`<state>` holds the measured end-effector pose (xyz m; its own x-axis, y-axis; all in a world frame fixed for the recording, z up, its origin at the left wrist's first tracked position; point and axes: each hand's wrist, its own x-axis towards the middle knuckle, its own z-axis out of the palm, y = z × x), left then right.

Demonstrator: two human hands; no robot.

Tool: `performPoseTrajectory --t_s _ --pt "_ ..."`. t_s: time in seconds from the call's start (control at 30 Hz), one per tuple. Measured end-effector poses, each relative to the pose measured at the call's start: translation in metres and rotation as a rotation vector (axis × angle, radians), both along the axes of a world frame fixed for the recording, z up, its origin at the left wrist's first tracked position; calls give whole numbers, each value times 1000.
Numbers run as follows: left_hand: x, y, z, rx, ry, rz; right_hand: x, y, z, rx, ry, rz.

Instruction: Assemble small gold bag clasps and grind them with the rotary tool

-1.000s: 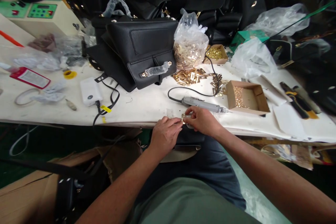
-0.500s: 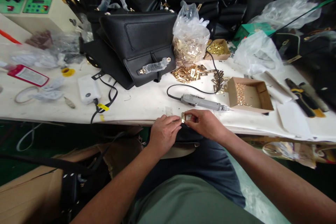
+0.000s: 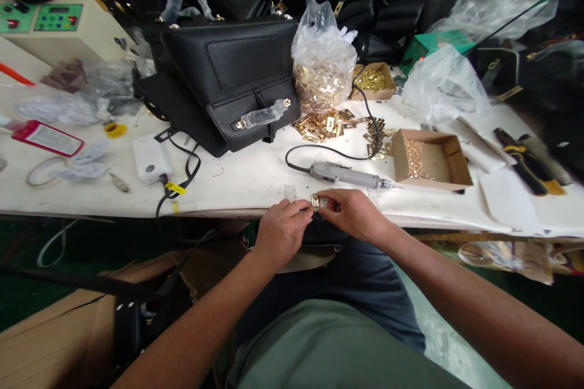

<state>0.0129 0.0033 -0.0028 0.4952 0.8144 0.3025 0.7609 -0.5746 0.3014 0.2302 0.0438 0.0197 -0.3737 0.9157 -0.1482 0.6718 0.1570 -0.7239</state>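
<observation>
My left hand (image 3: 281, 232) and my right hand (image 3: 352, 213) meet at the table's front edge, both pinching a small gold metal clasp (image 3: 315, 201) between their fingertips. A dark bag part (image 3: 319, 237) lies on my lap just under the hands, mostly hidden. A grey electric screwdriver (image 3: 345, 175) lies on the white table (image 3: 237, 182) just beyond my right hand, its black cord curling back. A small clear scrap (image 3: 290, 192) lies on the table left of the clasp.
A black handbag (image 3: 228, 82) leans at the centre back. Beside it stand a plastic bag of gold fittings (image 3: 323, 67), loose gold clasps (image 3: 323, 124) and an open carton of small screws (image 3: 429, 158). A white power bank (image 3: 152, 158) lies left, pliers (image 3: 524, 164) right.
Both hands stay pinched on the clasp at the table edge. The view has shifted slightly, so hands and table sit a little further left and higher.
</observation>
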Motion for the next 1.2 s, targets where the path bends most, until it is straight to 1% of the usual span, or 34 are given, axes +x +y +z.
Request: performPoseTrajectory --t_s 0.13,0.37,0.47,0.6,0.67,0.73,0.8,0.83,0.9,0.97,1.03,1.07,1.13,1.2 --pt "-1 2 4 11 45 -28 -1 0 1 -3 -17 2" --pt "-4 7 2 61 -30 -112 -1 1 0 19 -15 9" --pt "-4 7 4 75 -2 -121 -3 0 0 26 -28 4" --pt "-5 7 7 100 61 -120 -5 0 7 -6 -16 26" --pt "-6 6 6 100 51 -112 -1 2 13 15 -10 17" --pt "-8 6 3 99 22 -99 7 7 19 154 -72 -45" --pt "-9 6 -1 105 -4 -86 19 13 23 335 -234 -113" --pt "-9 7 -2 109 -13 -81 25 17 24 384 -333 -120" --pt "-10 7 -3 119 -24 -79 36 25 24 378 -492 -92" --pt "-10 7 -3 128 -33 -79 44 32 23 326 -549 -34" --pt "-10 6 -2 133 -39 -78 50 37 26 310 -494 -7" --pt "-9 5 -1 131 -37 -73 53 39 29 309 -424 -23" --pt "-7 2 0 127 -21 -55 59 44 40 285 -197 -119" --pt "-5 0 1 125 0 -35 64 51 51 223 121 -248"
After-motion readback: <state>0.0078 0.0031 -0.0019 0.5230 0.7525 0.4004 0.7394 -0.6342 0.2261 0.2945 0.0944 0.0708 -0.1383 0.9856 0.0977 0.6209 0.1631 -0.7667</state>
